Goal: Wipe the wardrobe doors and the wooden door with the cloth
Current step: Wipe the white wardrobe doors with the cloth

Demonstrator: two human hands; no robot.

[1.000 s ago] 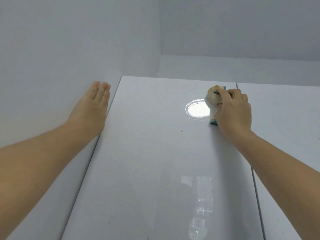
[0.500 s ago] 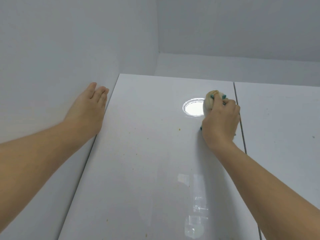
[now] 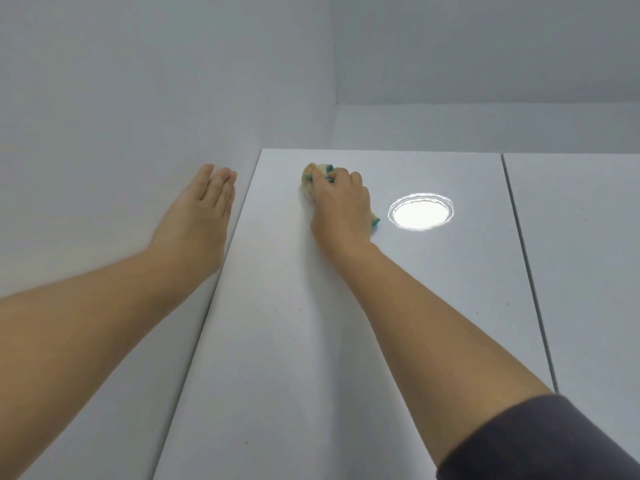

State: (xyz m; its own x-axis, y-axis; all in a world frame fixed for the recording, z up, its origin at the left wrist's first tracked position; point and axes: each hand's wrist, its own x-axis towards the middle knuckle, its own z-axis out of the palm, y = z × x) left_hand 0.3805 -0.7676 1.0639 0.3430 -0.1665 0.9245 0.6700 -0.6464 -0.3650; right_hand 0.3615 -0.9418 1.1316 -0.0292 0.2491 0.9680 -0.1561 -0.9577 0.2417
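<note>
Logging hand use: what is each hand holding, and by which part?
The right hand grips the bunched cloth around its middle; the left hand holds nothing.

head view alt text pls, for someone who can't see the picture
A person's right hand presses a bunched yellow and teal cloth against the upper left part of a glossy white wardrobe door. The left hand lies flat, fingers straight, on the white wall beside the door. A round light reflection shines to the right of the cloth.

glossy white wardrobe door [image 3: 277,341]: cloth [image 3: 309,184] pressed against upper part, tiny specks scattered
</note>
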